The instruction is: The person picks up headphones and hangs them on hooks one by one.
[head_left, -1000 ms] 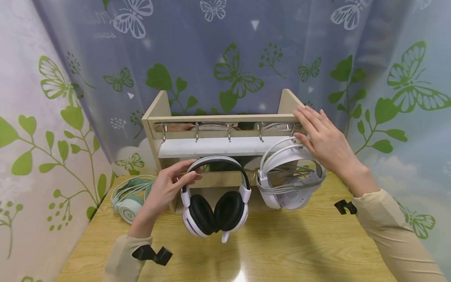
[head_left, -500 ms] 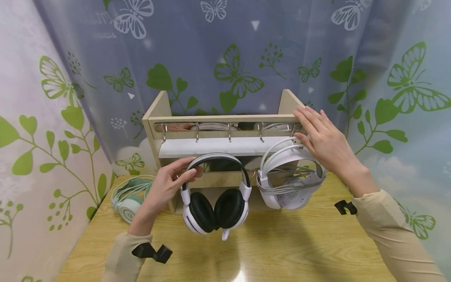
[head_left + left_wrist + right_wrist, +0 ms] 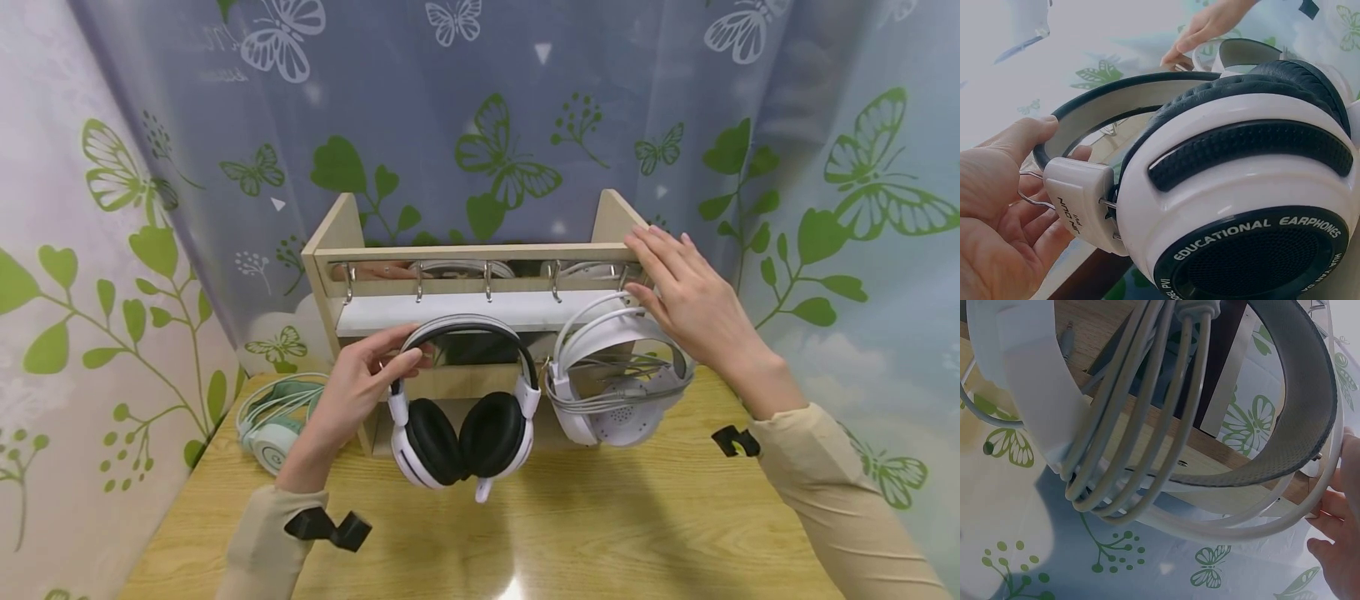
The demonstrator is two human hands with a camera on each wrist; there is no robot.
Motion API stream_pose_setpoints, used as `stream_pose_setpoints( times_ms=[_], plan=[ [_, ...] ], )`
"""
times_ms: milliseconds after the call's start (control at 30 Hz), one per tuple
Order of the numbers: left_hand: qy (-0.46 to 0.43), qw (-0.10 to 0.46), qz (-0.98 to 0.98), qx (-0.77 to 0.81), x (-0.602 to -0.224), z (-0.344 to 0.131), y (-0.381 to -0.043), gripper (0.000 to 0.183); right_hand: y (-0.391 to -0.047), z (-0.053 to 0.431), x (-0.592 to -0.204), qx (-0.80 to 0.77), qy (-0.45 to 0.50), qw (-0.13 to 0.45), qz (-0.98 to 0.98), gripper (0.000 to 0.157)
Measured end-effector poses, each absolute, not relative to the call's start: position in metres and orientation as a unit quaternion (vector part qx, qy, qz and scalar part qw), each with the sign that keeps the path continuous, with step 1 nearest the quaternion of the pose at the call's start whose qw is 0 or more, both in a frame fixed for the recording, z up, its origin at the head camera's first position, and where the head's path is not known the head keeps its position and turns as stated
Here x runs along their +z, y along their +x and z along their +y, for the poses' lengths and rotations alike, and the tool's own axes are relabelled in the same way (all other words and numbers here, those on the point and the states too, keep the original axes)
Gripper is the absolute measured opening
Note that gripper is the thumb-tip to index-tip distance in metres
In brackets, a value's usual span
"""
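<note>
My left hand (image 3: 356, 387) pinches black-and-white headphones (image 3: 491, 433) by the left side of the headband, thumb in front. The ear cups hang downward, with a short white microphone piece below. In the left wrist view the near ear cup (image 3: 1241, 150) reads "EDUCATIONAL EARPHONES". The headband stands in front of and below the row of metal hooks (image 3: 488, 283) on the wooden rack (image 3: 465, 251). With fingers straight, my right hand (image 3: 686, 300) rests on the rack's right end. Just below it, white headphones (image 3: 577, 421) with a grey bundled cable hang at the rightmost hook.
Mint-green headphones (image 3: 270, 442) with a wound cable lie on the wooden table (image 3: 600, 525), left of the rack. A white shelf (image 3: 450, 312) runs behind the hooks. Patterned curtains (image 3: 420, 108) enclose the back and sides.
My left hand has raised the black-and-white headphones a little, toward the rack and slightly right. My right hand and the white headphones have stayed in place.
</note>
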State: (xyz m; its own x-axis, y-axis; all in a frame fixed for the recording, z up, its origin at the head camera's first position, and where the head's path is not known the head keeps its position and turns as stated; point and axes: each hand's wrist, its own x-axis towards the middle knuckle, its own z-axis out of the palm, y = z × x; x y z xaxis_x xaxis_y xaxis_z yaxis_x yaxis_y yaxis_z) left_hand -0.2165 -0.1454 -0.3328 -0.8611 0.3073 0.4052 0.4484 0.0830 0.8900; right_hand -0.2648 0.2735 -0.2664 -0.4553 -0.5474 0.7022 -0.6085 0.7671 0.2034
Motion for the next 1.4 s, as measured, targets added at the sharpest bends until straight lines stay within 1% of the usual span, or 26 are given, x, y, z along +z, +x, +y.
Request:
stream_pose_setpoints(
  times_ms=[600, 967, 1400],
  plan=[
    [-0.258, 0.066, -0.729, -0.631, -0.322, -0.139, -0.221, 0.039, -0.264, 0.273, -0.266, 0.040, 0.335, 0.394, -0.855, 0.071],
    [-0.262, 0.060, -0.716, -0.644, -0.321, -0.135, -0.222, 0.041, -0.265, 0.273, -0.267, 0.040, 0.335, 0.394, -0.855, 0.070],
    [-0.253, 0.074, -0.726, -0.635, -0.316, -0.129, -0.225, 0.040, -0.265, 0.273, -0.267, 0.037, 0.338, 0.396, -0.853, 0.070]
  ],
)
